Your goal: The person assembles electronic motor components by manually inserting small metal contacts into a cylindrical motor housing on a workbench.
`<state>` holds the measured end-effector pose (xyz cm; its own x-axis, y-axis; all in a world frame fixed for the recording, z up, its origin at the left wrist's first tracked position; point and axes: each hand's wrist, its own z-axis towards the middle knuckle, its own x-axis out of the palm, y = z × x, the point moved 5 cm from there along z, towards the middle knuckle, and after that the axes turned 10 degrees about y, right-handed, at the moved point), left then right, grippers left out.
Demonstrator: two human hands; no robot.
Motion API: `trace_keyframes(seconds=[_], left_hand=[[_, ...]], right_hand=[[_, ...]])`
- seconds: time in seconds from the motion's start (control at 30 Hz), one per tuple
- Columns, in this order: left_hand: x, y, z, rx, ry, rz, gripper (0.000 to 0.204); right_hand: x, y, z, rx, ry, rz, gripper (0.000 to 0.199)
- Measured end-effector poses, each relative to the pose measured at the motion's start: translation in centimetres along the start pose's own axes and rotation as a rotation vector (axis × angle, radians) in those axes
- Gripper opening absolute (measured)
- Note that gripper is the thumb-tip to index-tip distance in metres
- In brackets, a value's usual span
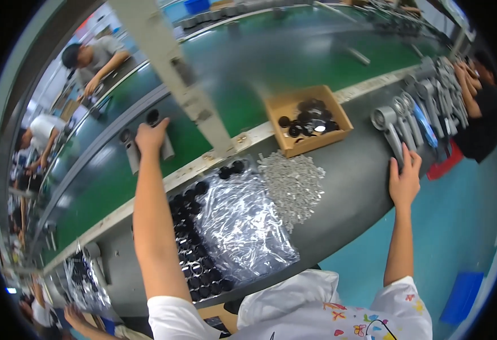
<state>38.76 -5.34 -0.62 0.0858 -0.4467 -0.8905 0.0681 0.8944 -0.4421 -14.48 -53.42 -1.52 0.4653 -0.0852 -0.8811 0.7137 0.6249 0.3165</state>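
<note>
My left hand [151, 137] reaches over the green conveyor belt [107, 209], its fingers closed around a grey handled part with a dark round end [154, 117]. Beside it on the belt lies another grey handled part [129, 152]. To the right, my right hand [405, 180] grips the lower handle of a grey part with a ring-shaped head [387, 122]. That part lies at the near end of a row of similar grey handled parts [429, 93].
Between my arms are a clear plastic sheet [242, 221], several black round caps [194, 249], a pile of small grey pieces [293, 184] and a cardboard box [285, 148] of black parts. A metal post [175, 71] rises beside the belt. Co-workers sit left and right.
</note>
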Motion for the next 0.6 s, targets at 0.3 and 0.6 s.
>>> trace_keyframes(seconds=[0.3,0.6], left_hand=[[-6.7,0.2,-10.3,0.326,-0.174,0.012,0.078],[-10.6,-1.5,-35.5,0.232,0.843,-1.152,0.068]], right_hand=[[2.4,-5.1,0.5,-0.067,0.006,0.534,0.041],[0.0,5.2,-7.4,-0.01,0.543,1.899,0.057]])
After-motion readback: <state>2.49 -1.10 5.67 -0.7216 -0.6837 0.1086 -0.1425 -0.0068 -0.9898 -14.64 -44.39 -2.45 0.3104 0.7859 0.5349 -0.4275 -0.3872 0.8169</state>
